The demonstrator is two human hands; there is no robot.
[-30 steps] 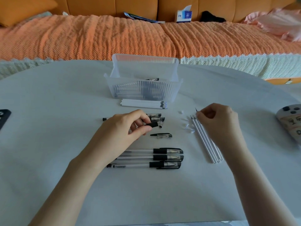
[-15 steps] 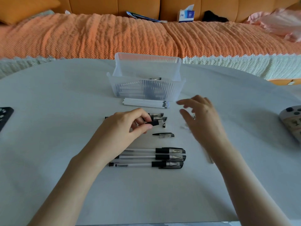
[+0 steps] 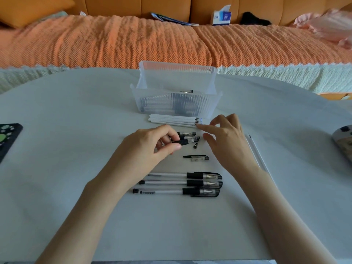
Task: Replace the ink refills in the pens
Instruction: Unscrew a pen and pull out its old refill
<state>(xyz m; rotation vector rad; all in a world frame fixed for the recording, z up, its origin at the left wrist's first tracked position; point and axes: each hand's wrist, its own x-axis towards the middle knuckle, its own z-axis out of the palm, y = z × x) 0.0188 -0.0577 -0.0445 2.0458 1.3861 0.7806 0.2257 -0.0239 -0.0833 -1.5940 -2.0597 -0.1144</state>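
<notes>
Three capped gel pens (image 3: 182, 184), clear barrels with black grips and caps, lie in a parallel row on the surface (image 3: 76, 149), near centre, caps to the right. A loose clear cap with black clip (image 3: 198, 157) lies just beyond them. A small black tip cone (image 3: 195, 145) sits farther still, just right of the black-gripped pen body (image 3: 182, 142), which is pinched in the left hand (image 3: 152, 147) with its grip end pointing right. Two more clear pen ends (image 3: 187, 133) show behind it. The white refill bundle (image 3: 173, 121) lies farther off, left-to-right, dark tips right. More white refills (image 3: 254, 147) at right are mostly hidden.

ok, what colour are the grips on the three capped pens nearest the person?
Black; the grips show best in the head view.
</notes>
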